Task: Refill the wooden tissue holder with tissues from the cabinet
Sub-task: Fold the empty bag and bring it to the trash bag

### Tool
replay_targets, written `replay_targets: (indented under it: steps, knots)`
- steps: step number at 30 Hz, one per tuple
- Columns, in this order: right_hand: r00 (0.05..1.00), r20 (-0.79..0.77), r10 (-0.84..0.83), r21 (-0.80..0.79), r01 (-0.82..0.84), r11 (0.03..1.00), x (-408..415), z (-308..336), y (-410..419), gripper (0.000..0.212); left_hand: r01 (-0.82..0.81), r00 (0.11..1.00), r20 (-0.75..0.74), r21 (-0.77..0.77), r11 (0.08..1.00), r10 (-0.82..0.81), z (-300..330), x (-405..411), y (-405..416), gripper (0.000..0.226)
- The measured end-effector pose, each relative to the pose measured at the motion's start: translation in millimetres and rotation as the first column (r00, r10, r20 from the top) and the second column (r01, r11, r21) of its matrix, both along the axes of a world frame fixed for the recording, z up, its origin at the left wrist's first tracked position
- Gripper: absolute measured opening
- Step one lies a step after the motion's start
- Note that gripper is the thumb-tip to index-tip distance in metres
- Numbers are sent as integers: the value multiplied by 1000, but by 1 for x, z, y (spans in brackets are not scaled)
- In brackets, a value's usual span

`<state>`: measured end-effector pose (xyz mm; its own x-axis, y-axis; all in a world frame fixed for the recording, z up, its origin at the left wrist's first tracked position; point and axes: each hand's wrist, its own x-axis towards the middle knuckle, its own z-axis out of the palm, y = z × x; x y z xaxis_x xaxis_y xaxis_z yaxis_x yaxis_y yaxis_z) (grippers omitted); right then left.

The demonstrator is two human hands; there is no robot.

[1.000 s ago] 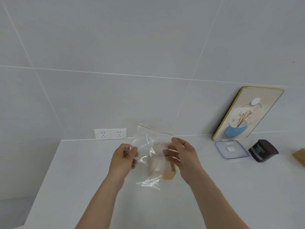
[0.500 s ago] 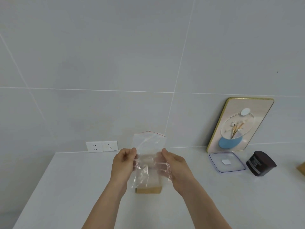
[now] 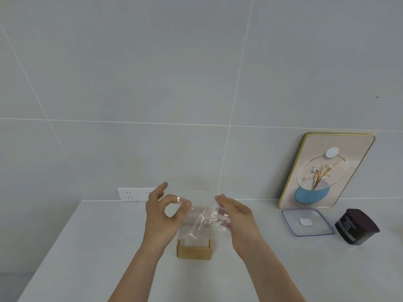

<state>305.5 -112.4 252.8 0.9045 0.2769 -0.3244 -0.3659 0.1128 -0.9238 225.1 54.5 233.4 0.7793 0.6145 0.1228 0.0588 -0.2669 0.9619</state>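
A: What are the hands doing?

B: The left hand (image 3: 161,216) pinches the left edge of a clear zip bag (image 3: 199,216) between thumb and forefinger, with the other fingers spread up. The right hand (image 3: 237,219) grips the bag's right edge, fingers curled behind the plastic and thumb in front. The bag is stretched between them above the counter.

A: And the holder?

B: The wooden tissue holder (image 3: 194,249) stands on the white counter (image 3: 98,247), directly below the bag, between the two wrists. The bag's lower end hangs in front of its open top; I cannot tell whether the two touch. What is inside the bag is too faint to make out.

A: Anything else around?

B: To the right, well apart, a clear plastic lid (image 3: 307,222) lies flat, with a dark jar (image 3: 356,228) just beside it. A gold-framed flower picture (image 3: 327,171) leans against the tiled wall behind them. A double wall socket (image 3: 135,194) sits behind the left hand.
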Motion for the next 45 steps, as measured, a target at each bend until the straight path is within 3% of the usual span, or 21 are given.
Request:
replay_targets:
  steps: [3,5,10,14,18,30,32,36,39,43,45]
  knots:
    - [998,44,47,28,-49,998,3,3,-5,14,90,995,30,223,971,-99,-1,0,1,11]
    - [994,82,78,40,-81,996,5,6,-9,17,155,982,63,284,946,-180,2,1,-2,15]
    - [987,137,89,44,-96,994,11,7,-17,24,141,988,66,9,990,-141,11,3,-16,6]
    - [959,197,205,10,-211,977,9,10,-21,28,99,992,81,-40,994,-96,18,7,-23,4]
    - [952,163,258,2,-262,965,13,3,-24,39,81,994,86,-134,988,-70,24,7,-27,7]
    - [995,82,53,19,-55,998,19,-12,-28,19,-91,996,-34,-393,915,84,12,1,-30,5]
    - [997,73,19,11,-20,1000,21,-18,-28,20,-138,990,-48,-441,887,131,10,-4,-30,15]
    - [997,73,-26,-8,27,1000,19,-30,-26,22,-99,994,-84,-441,892,69,2,-14,-33,36]
    - [997,66,-29,-21,30,999,15,-39,-21,23,-101,993,-96,-390,915,69,-5,-20,-34,25]
    - [994,29,108,-30,-108,994,3,-47,-15,26,-172,984,-110,-337,926,142,-13,-27,-32,4]
    - [991,11,137,-50,-136,989,-4,-50,-8,27,-211,977,-113,-361,908,182,-15,-34,-27,7]
